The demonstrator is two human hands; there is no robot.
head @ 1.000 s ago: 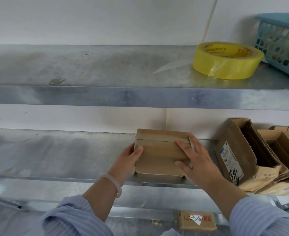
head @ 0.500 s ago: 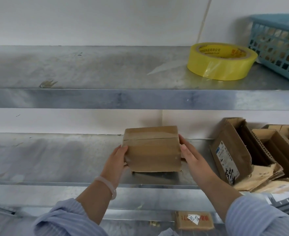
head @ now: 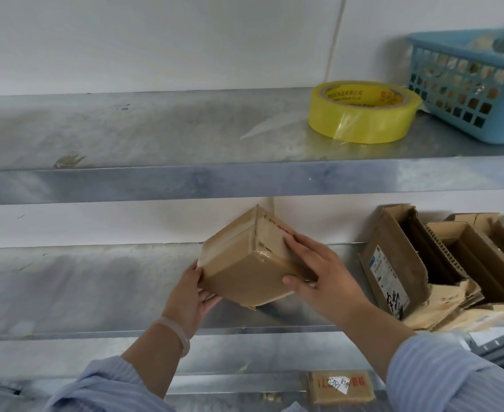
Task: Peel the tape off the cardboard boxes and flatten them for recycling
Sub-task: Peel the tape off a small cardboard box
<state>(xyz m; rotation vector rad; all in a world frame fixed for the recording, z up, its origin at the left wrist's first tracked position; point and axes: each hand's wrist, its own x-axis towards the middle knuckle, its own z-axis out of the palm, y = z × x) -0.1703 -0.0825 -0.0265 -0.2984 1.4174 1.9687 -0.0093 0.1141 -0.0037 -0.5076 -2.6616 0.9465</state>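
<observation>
A small brown cardboard box [head: 244, 263], sealed with clear tape along its seams, is tilted on one corner above the middle metal shelf [head: 81, 292]. My left hand [head: 189, 295] grips its lower left edge, fingers curled under it. My right hand [head: 322, 275] holds its right side, fingers spread flat over the taped face and thumb on the front face.
Opened, torn cardboard boxes [head: 423, 263] lie on the same shelf at the right. On the upper shelf [head: 155, 179] stand a yellow tape roll [head: 363, 111] and a blue plastic basket [head: 470, 84]. A small labelled carton [head: 339, 386] lies on the lowest shelf.
The box was resting upright on the shelf; both hands have lifted and turned it onto a corner. My right hand has moved from its side onto the taped face.
</observation>
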